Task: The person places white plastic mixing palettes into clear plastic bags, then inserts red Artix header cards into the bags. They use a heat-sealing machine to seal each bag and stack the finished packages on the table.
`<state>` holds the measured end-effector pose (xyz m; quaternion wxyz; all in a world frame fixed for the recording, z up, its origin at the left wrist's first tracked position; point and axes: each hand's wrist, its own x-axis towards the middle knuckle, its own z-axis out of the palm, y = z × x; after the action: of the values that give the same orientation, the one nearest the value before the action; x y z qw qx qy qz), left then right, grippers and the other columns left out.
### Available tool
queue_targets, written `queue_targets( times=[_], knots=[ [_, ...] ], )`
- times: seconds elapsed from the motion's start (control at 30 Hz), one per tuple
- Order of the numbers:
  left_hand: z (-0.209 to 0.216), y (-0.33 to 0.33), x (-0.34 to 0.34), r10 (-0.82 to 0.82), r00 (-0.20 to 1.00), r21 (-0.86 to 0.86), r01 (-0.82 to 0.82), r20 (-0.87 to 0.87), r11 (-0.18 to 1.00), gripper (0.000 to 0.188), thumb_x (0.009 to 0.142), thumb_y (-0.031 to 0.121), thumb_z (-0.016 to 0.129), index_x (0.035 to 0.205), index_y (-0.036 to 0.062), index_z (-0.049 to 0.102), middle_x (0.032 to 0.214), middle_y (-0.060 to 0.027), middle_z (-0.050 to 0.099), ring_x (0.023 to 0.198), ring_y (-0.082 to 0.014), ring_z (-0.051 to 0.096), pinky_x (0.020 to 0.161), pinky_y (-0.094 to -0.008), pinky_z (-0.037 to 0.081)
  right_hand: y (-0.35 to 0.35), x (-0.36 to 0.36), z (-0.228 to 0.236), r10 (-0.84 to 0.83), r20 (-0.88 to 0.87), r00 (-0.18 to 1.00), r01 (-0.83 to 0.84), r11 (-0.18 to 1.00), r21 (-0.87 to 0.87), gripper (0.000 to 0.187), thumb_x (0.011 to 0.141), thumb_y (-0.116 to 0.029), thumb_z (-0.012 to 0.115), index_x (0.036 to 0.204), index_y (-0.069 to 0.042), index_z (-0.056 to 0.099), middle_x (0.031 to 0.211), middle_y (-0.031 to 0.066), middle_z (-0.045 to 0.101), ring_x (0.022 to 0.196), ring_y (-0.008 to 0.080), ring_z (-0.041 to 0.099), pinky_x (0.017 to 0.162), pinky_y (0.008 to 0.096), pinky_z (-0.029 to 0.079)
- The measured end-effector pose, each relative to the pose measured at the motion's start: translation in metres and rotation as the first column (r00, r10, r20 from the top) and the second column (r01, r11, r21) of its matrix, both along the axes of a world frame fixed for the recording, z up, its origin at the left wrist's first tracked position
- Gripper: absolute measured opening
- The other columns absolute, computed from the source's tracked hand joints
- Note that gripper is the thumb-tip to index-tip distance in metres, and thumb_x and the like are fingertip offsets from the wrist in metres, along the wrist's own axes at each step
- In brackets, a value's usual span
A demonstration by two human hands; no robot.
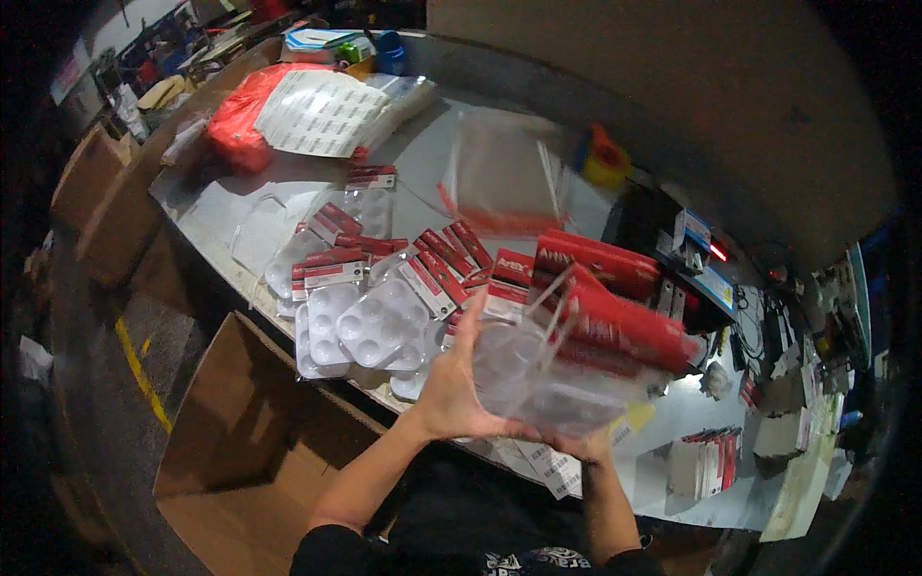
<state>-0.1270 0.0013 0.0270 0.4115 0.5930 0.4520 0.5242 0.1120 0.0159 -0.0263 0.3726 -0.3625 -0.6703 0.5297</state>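
Observation:
Both my hands hold a bundle of plastic paint palettes (509, 360) in clear bags with red header cards, blurred on its right side. My left hand (456, 389) grips the bundle's left side, thumb pointing up along it. From below, my right hand (574, 444) supports the bundle; most of its fingers are hidden. Left of the bundle, on the table, lies a loose heap of similar bagged palettes (384, 322), white with round wells, their red cards pointing various ways. Sheets of printed labels (555, 468) lie just below my hands.
An open cardboard box (226, 413) stands below the table's left edge. Clear bags (509, 168), a red plastic bag (245, 115) and a yellow tape roll (607, 163) are at the back. A stack of cards (706, 463) sits at right, near a dark device (672, 254).

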Motion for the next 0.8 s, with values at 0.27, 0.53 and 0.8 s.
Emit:
queue_targets(
  times=[0.27,0.53,0.8],
  knots=[
    [-0.064,-0.034,0.069,-0.385,0.865,-0.029,0.416,0.32,0.909,0.134,0.05,0.029,0.09,0.144,0.0002,-0.001,0.147,-0.0211,0.016,0.135,-0.0307,0.024,0.109,-0.0383,0.022,-0.032,0.097,-0.022,0.053,0.3,0.952,-0.122,0.969,0.214,0.086,0.058,-0.021,0.082,0.13,-0.002,0.04,0.128,0.0149,0.044,0.111,0.0286,0.048,0.102,0.0388,0.031],
    [-0.121,-0.035,0.115,-0.519,0.845,-0.043,0.527,0.129,0.849,0.132,0.052,0.028,0.089,0.144,0.0025,-0.003,0.148,-0.0212,0.013,0.136,-0.0314,0.021,0.109,-0.0407,0.021,-0.061,0.133,-0.059,0.193,0.227,0.955,-0.227,0.965,0.132,0.089,0.054,-0.02,0.084,0.132,-0.008,0.043,0.137,0.014,0.038,0.125,0.0303,0.036,0.104,0.042,0.028],
    [-0.099,-0.027,0.128,-0.462,0.873,0.094,0.479,-0.157,0.873,0.13,0.055,0.027,0.088,0.145,0.0048,-0.004,0.149,-0.0214,0.009,0.136,-0.0321,0.019,0.109,-0.043,0.02,-0.083,0.13,-0.076,0.021,-0.134,0.991,-0.042,0.988,-0.15,0.125,0.051,-0.03,0.088,0.142,-0.004,0.007,0.142,0.0166,0.029,0.13,0.0287,0.03,0.11,0.0403,0.017]
  ],
)
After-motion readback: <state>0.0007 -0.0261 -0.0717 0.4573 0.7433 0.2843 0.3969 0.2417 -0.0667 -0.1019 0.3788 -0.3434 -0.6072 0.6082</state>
